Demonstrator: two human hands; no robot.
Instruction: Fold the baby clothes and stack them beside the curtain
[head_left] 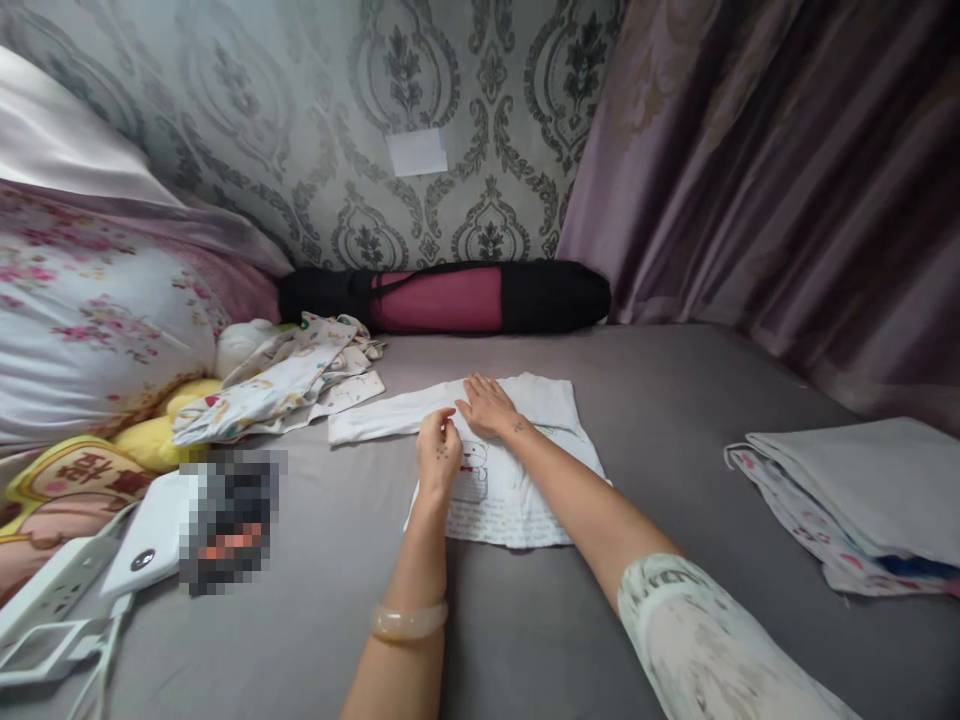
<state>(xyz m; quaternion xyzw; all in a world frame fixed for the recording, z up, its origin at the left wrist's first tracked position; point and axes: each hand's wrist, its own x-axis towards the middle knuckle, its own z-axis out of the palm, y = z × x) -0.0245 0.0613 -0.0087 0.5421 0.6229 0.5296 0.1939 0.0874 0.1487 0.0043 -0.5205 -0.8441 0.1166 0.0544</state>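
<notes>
Shirt [487, 505] on bed [322, 560]; bag [439, 300] behind, folded clothes [862, 480] right.

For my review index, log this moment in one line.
left hand: curled, at white shirt | right hand: flat on white shirt | white shirt: on gray sheet

We look from head height, forward and down over the bed [315, 610], near enough that our left hand [439, 450] and right hand [487, 407] fall mid-view, the patterned wall [315, 120] facing us at the far side.

The white garment [491, 497] is matt cloth, the bangle [409, 624] smooth and glossy.
</notes>
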